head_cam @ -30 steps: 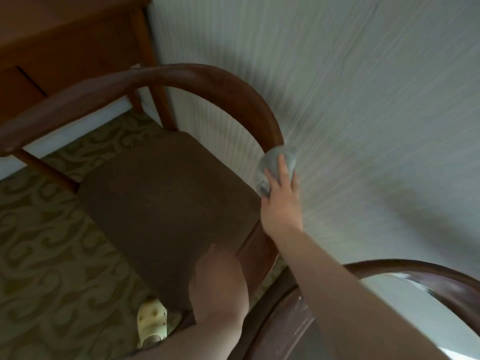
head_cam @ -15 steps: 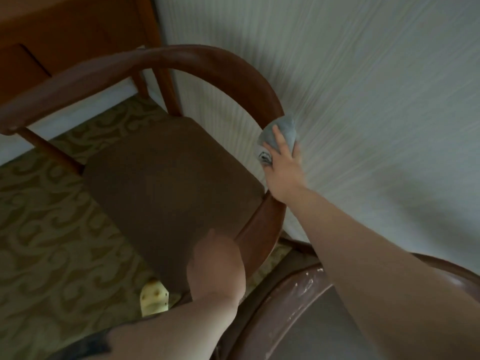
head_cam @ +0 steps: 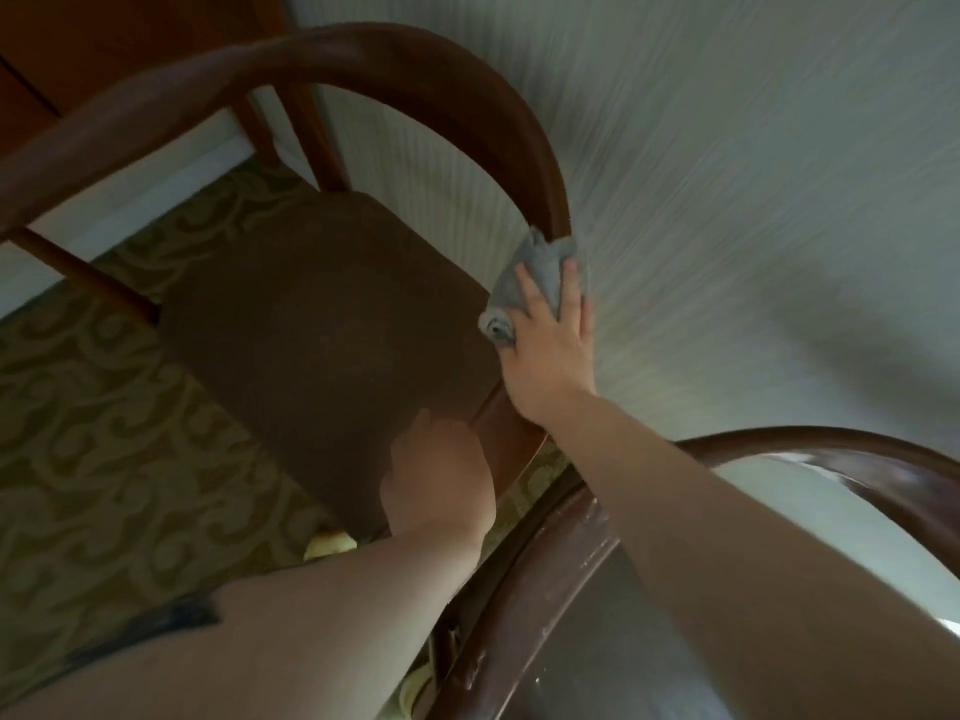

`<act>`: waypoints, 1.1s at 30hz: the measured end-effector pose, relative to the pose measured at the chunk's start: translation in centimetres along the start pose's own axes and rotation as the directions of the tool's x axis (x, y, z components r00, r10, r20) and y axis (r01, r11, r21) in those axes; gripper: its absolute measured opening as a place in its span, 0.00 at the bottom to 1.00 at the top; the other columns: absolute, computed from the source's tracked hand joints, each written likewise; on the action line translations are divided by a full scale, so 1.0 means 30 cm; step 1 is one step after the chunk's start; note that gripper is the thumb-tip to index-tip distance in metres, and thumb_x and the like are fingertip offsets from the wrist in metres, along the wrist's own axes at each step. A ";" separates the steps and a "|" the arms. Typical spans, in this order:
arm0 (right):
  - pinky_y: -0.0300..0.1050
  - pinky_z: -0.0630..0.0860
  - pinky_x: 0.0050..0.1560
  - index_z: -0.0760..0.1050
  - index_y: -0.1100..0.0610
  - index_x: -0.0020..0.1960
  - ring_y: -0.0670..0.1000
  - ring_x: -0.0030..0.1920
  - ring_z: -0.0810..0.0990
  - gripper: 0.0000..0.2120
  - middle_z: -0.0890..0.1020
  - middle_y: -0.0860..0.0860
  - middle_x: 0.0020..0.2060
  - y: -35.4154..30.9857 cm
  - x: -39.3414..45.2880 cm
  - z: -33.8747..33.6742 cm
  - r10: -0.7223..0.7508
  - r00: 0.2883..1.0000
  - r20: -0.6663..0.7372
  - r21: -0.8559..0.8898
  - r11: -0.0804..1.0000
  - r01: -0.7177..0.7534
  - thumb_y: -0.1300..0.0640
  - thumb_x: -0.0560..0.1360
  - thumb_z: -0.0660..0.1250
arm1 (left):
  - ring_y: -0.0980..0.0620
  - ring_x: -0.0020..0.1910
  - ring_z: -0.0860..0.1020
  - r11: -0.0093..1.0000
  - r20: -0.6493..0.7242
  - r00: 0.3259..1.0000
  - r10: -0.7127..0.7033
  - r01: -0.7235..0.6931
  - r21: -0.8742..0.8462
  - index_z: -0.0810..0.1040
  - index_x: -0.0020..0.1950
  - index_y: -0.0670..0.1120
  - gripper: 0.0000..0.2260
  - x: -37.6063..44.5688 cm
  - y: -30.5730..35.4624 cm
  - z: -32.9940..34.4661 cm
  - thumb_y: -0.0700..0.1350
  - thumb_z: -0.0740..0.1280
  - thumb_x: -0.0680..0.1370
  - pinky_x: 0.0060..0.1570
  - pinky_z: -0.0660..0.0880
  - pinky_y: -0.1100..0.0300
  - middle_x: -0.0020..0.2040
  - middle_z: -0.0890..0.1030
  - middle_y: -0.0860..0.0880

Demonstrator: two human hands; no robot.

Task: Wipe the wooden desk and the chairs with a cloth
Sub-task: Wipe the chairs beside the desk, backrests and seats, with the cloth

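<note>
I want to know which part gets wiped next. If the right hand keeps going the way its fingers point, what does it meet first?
Probably more of the chair's curved wooden rail: the right hand presses the grey cloth against its lower end, fingers pointing up along it.

Furnished room: patterned carpet (head_cam: pixel 104 433), textured wallpaper (head_cam: pixel 727 148), wooden chair (head_cam: pixel 395 65), desk (head_cam: pixel 104 39).

seat (head_cam: pixel 322 324) open, wall (head_cam: pixel 727 200) close behind curved backrest (head_cam: pixel 415 59)
</note>
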State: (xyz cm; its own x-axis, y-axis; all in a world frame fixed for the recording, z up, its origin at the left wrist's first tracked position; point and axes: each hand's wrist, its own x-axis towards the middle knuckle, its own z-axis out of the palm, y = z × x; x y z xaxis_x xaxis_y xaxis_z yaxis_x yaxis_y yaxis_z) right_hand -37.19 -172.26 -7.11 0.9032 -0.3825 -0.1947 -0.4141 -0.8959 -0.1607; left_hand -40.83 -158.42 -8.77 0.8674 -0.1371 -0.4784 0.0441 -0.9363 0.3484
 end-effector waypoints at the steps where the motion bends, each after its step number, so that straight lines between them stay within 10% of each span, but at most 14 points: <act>1: 0.61 0.35 0.75 0.64 0.47 0.74 0.59 0.75 0.30 0.22 0.43 0.46 0.79 -0.011 -0.077 0.019 -0.043 0.999 0.025 -0.012 0.999 0.043 0.46 0.81 0.50 | 0.51 0.73 0.61 1.000 0.008 1.000 -0.005 0.005 -0.014 0.72 0.66 0.53 0.21 0.000 0.002 -0.005 0.53 0.43 0.82 0.61 0.70 0.48 0.76 0.62 0.54; 5: 0.55 0.28 0.73 0.59 0.42 0.76 0.50 0.74 0.27 0.35 0.44 0.41 0.78 -0.083 -0.304 0.066 -0.077 0.993 0.094 0.203 0.978 0.057 0.41 0.72 0.35 | 0.49 0.71 0.64 0.998 0.053 0.997 0.060 -0.059 -0.026 0.66 0.71 0.52 0.20 -0.003 -0.025 -0.008 0.55 0.56 0.80 0.60 0.72 0.49 0.74 0.65 0.53; 10: 0.47 0.31 0.74 0.42 0.33 0.71 0.39 0.71 0.26 0.23 0.39 0.31 0.72 -0.126 -0.399 0.062 0.029 0.993 0.115 0.523 0.848 -0.085 0.48 0.83 0.50 | 0.51 0.66 0.71 0.951 0.006 0.960 0.279 -0.276 -0.140 0.67 0.71 0.49 0.23 0.004 -0.067 -0.010 0.55 0.60 0.78 0.58 0.73 0.56 0.68 0.72 0.52; 15: 0.47 0.32 0.75 0.48 0.38 0.77 0.45 0.74 0.28 0.27 0.41 0.35 0.75 -0.082 -0.418 0.068 -0.046 0.996 0.080 0.256 0.966 0.024 0.51 0.83 0.55 | 0.51 0.73 0.64 0.832 0.010 0.841 0.541 -0.533 -0.155 0.63 0.76 0.49 0.24 -0.034 -0.223 -0.019 0.53 0.47 0.82 0.69 0.67 0.51 0.74 0.67 0.51; 17: 0.48 0.34 0.76 0.49 0.40 0.78 0.45 0.74 0.28 0.26 0.41 0.37 0.76 -0.168 -0.471 0.109 0.116 0.993 0.006 0.331 0.937 -0.111 0.50 0.82 0.52 | 0.54 0.73 0.65 0.807 0.064 0.908 0.415 -0.334 -0.488 0.67 0.74 0.51 0.19 -0.023 -0.253 -0.030 0.49 0.51 0.84 0.71 0.64 0.54 0.73 0.69 0.53; 19: 0.49 0.39 0.77 0.49 0.40 0.78 0.49 0.76 0.33 0.27 0.42 0.38 0.77 -0.367 -0.596 0.176 0.285 0.959 0.008 0.424 0.867 -0.261 0.47 0.80 0.52 | 0.53 0.66 0.73 0.525 0.242 0.956 0.169 0.120 -0.842 0.74 0.67 0.51 0.14 0.010 -0.244 -0.080 0.48 0.56 0.84 0.67 0.67 0.55 0.67 0.75 0.51; 21: 0.50 0.46 0.76 0.54 0.42 0.78 0.56 0.78 0.45 0.29 0.50 0.42 0.78 -0.541 -0.723 0.240 0.307 0.952 0.003 0.456 0.847 -0.274 0.47 0.78 0.54 | 0.52 0.57 0.77 0.264 0.511 0.858 0.042 0.484 -0.834 0.77 0.61 0.48 0.14 0.047 -0.250 -0.140 0.51 0.57 0.83 0.62 0.69 0.55 0.63 0.78 0.48; 23: 0.50 0.46 0.75 0.56 0.43 0.78 0.55 0.79 0.46 0.29 0.53 0.44 0.78 -0.556 -0.721 0.261 0.304 0.952 -0.020 0.395 0.877 -0.272 0.46 0.77 0.54 | 0.47 0.53 0.78 0.229 0.705 0.707 0.053 0.678 -0.698 0.78 0.58 0.46 0.17 0.067 -0.269 -0.180 0.55 0.56 0.82 0.60 0.69 0.51 0.60 0.79 0.44; 25: 0.51 0.38 0.75 0.54 0.41 0.78 0.50 0.77 0.35 0.27 0.49 0.42 0.78 -0.475 -0.624 0.221 0.271 0.962 -0.037 0.298 0.922 -0.248 0.46 0.79 0.50 | 0.41 0.56 0.79 0.236 0.759 0.647 0.075 0.728 -0.644 0.78 0.60 0.45 0.21 0.066 -0.281 -0.194 0.58 0.55 0.82 0.62 0.71 0.47 0.58 0.80 0.39; 28: 0.52 0.31 0.75 0.52 0.40 0.78 0.46 0.75 0.29 0.24 0.43 0.39 0.77 -0.363 -0.481 0.167 0.306 0.952 0.003 0.280 0.914 -0.295 0.47 0.82 0.49 | 0.45 0.59 0.79 0.268 0.676 0.727 0.118 0.632 -0.727 0.78 0.63 0.43 0.20 0.053 -0.268 -0.184 0.54 0.54 0.83 0.60 0.73 0.52 0.60 0.81 0.41; 33: 0.54 0.45 0.77 0.45 0.34 0.76 0.44 0.77 0.35 0.28 0.43 0.36 0.77 -0.590 -0.654 0.221 0.446 0.895 -0.018 0.542 0.756 -0.366 0.44 0.77 0.48 | 0.40 0.56 0.78 0.414 0.759 0.641 0.113 0.665 -0.622 0.78 0.59 0.47 0.19 0.038 -0.245 -0.214 0.58 0.57 0.81 0.62 0.71 0.46 0.57 0.80 0.39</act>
State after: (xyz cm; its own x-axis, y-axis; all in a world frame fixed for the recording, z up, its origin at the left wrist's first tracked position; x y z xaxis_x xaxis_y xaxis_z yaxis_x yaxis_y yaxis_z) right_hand -48.34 -147.41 -6.85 0.6253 -0.7461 -0.2287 -0.7053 -0.4149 -0.5748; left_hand -36.99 -149.62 -6.70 0.1842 -0.4395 -0.8791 0.9032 -0.2772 0.3278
